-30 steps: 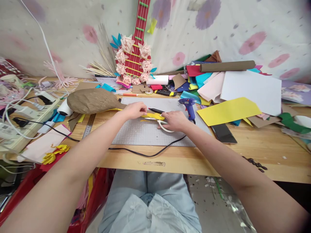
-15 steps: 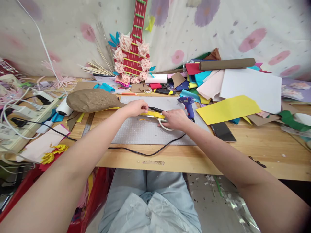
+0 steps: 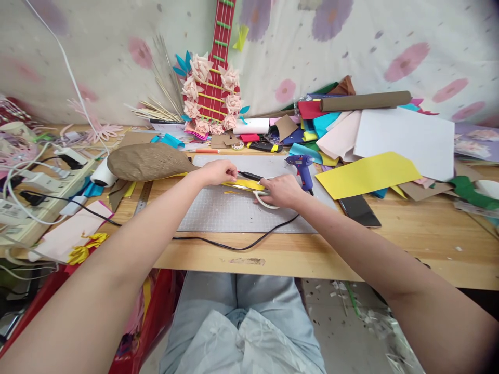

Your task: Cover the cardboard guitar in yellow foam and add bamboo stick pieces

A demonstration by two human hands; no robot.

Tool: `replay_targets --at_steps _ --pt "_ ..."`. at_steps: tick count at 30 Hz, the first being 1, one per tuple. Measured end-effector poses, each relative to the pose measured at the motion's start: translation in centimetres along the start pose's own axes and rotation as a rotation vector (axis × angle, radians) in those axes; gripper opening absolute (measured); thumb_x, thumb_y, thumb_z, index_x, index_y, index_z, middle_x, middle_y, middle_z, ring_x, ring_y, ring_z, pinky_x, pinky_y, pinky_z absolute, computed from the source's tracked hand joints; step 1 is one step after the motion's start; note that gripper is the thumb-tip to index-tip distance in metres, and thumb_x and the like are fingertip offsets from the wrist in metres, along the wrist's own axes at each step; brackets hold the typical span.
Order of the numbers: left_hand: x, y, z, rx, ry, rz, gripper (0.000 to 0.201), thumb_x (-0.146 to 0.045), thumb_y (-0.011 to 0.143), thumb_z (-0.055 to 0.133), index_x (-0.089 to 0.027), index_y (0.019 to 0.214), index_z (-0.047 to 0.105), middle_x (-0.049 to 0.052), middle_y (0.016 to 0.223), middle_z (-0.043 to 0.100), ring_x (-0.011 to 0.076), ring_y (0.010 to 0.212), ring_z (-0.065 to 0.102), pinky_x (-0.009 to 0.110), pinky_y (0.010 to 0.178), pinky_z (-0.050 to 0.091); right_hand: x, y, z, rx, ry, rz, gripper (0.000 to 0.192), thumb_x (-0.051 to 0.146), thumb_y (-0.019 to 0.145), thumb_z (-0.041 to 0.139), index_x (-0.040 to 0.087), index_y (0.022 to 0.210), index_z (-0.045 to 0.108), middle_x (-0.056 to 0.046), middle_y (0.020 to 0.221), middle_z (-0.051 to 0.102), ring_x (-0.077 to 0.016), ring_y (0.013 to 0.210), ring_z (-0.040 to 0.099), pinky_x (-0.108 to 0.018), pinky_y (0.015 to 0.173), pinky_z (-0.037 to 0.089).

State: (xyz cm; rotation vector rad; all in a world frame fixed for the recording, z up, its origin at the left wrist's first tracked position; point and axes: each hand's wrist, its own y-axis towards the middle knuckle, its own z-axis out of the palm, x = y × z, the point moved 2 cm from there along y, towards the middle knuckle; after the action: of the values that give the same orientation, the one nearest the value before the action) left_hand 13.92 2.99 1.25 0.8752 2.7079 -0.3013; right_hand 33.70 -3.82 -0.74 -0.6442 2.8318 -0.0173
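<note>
The left hand (image 3: pixel 217 172) pinches a yellow paper strip (image 3: pixel 245 184) in closed fingers while the right hand (image 3: pixel 281 190) grips white-handled scissors (image 3: pixel 262 198). Cutting seems underway; the blades next need aligning between both hands' fingertips.

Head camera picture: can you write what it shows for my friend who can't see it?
A person's left hand holds a yellow paper strip on a grey cutting mat while the right hand grips white-handled scissors. A blue glue gun stands beside them, with coloured paper piled behind on the wooden table.
</note>
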Motion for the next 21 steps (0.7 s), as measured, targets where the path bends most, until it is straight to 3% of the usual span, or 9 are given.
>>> replay_targets --at_steps 15,21 --pt "0.4 0.2 0.0 0.018 -0.041 0.007 0.019 -0.032 0.069 0.055 -0.018 0.077 0.065 -0.002 0.072 0.064 0.0116 0.069 0.053 0.021 0.060 0.035 -0.3 0.4 0.2 0.009 -0.012 -0.005 0.063 0.071 0.077 0.033 0.020 0.107 0.055 -0.013 0.086 0.068 -0.0259 0.080 0.063 -0.027 0.059 0.025" --pt "0.8 -0.8 -0.5 -0.002 -0.075 -0.013 0.028 -0.041 0.067 0.057 -0.018 0.082 0.065 -0.001 0.073 0.064 0.0112 0.065 0.053 0.021 0.057 0.036 -0.4 0.5 0.3 0.010 -0.011 0.005 0.063 0.071 0.078 0.032 0.019 0.106 0.055 -0.013 0.085 0.069 -0.0267 0.079 0.063 -0.028 0.061 0.028"
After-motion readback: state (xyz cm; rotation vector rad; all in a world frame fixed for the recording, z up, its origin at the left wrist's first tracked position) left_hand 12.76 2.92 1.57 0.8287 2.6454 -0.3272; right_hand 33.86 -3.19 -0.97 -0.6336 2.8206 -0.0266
